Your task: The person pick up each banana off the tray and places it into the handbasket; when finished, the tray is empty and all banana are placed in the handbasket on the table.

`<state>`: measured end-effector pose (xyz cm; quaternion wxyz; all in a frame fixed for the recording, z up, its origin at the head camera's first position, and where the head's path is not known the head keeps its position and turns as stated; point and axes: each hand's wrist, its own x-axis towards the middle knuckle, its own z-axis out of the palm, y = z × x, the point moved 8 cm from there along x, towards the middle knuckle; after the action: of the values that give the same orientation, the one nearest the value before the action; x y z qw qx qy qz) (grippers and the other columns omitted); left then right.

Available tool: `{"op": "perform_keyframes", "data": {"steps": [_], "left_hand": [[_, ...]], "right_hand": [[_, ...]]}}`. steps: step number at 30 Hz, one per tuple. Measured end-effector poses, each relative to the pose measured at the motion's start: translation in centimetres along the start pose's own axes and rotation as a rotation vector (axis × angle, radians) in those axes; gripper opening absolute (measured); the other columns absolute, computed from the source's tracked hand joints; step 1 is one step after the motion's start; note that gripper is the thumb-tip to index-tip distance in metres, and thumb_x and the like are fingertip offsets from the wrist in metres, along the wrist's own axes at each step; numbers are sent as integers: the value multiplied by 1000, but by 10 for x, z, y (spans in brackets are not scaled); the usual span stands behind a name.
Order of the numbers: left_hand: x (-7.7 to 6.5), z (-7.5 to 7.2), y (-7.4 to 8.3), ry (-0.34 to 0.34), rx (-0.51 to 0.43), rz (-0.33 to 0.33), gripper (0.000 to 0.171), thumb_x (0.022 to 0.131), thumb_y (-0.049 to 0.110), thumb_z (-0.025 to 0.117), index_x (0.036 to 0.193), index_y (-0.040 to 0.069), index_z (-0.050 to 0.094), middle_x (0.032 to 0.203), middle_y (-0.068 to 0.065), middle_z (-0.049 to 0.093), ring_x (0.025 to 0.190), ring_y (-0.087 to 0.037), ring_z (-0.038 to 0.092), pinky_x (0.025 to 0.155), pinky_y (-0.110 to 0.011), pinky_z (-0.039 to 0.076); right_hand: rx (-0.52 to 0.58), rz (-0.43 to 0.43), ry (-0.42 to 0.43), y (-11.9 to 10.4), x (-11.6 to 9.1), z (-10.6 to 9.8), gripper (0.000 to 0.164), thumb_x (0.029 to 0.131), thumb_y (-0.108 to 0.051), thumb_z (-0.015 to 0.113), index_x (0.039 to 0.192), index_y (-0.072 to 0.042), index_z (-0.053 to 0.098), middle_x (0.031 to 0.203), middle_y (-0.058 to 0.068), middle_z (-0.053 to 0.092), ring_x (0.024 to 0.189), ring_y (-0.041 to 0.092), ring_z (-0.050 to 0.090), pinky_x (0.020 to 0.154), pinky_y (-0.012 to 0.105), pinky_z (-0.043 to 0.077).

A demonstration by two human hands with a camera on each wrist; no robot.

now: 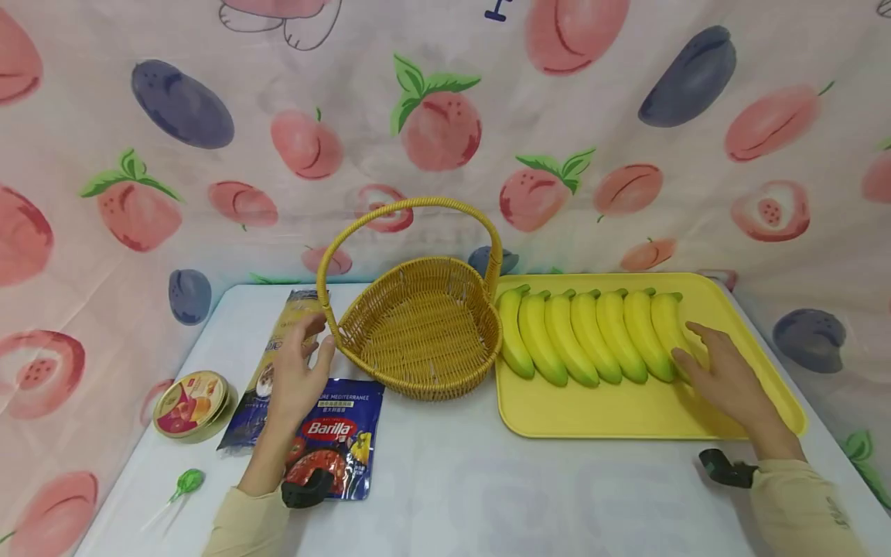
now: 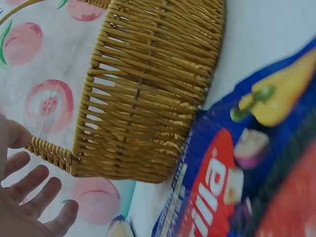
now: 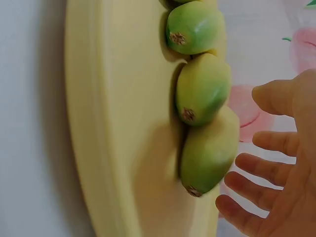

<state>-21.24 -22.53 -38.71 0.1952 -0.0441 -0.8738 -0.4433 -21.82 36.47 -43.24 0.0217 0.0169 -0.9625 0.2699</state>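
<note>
A yellow wicker basket (image 1: 425,333) with a tall hooped handle (image 1: 411,205) stands mid-table, with nothing inside it. My left hand (image 1: 301,379) is at the left foot of the handle, fingers loosely spread; in the left wrist view the thumb (image 2: 17,134) overlaps the handle's foot, and I cannot tell if they touch. Several bananas (image 1: 588,336), yellow with green ends, lie side by side on a yellow tray (image 1: 599,414). Beside the rightmost banana (image 3: 210,153), my right hand (image 1: 727,383) hovers over the tray with fingers apart, holding nothing.
Left of the basket lie a blue Barilla pouch (image 1: 337,441), a long blue-and-gold packet (image 1: 261,387) partly behind the left forearm, a round tin (image 1: 191,404) and a green lollipop (image 1: 188,482). A fruit-print cloth (image 1: 445,46) hangs behind the white table (image 1: 529,495).
</note>
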Motion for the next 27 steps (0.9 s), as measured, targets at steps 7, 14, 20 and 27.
{"op": "perform_keyframes", "data": {"steps": [7,14,20,27], "left_hand": [[6,-1,2,71,-93,-50,42,98,24,51,138,18,44,132,-9,52,125,-24,49,100,-49,43],[13,-1,17,78,-188,-60,41,98,13,51,138,9,43,131,-15,51,126,-29,47,103,-51,39],[21,3,16,106,-214,-54,40,98,16,51,136,9,45,129,-11,52,124,-23,47,104,-45,40],[25,-1,37,112,-337,-44,38,100,13,45,135,0,43,123,-7,53,121,-19,47,99,-26,41]], "right_hand": [[26,22,29,5,7,8,67,100,-37,43,143,10,24,132,39,34,115,54,38,87,66,33],[98,80,19,11,11,12,69,100,-38,39,144,11,19,134,41,33,114,57,39,88,66,34],[154,118,11,16,14,14,70,99,-39,40,146,9,17,135,41,34,115,57,37,89,66,33],[156,160,-17,19,15,16,73,99,-43,39,146,8,17,135,41,34,119,57,36,91,65,34]]}}
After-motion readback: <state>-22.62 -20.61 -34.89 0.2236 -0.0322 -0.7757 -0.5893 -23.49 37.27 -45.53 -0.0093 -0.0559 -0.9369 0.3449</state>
